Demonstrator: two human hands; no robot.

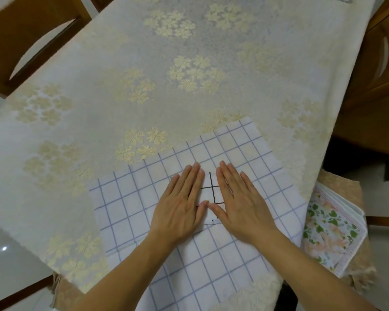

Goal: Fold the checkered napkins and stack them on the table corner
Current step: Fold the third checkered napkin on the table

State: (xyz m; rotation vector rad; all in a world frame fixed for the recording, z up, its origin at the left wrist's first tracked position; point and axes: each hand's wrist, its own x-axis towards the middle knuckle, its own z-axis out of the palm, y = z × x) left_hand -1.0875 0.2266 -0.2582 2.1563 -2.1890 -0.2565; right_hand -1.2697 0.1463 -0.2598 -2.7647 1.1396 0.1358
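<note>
On the checkered napkin, near the table's front edge: left hand and right hand flat, fingers straight, pressing a smaller folded napkin, likely setting its crease.

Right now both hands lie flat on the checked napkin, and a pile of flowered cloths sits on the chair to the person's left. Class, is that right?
Not quite. The head view shows the flowered cloths on the chair to the person's right. Both the left hand and right hand do lie flat on the checked napkin.

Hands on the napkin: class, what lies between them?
In the head view, between the left hand and right hand shows a small black-lined folded napkin on the blue-checked napkin.
</note>
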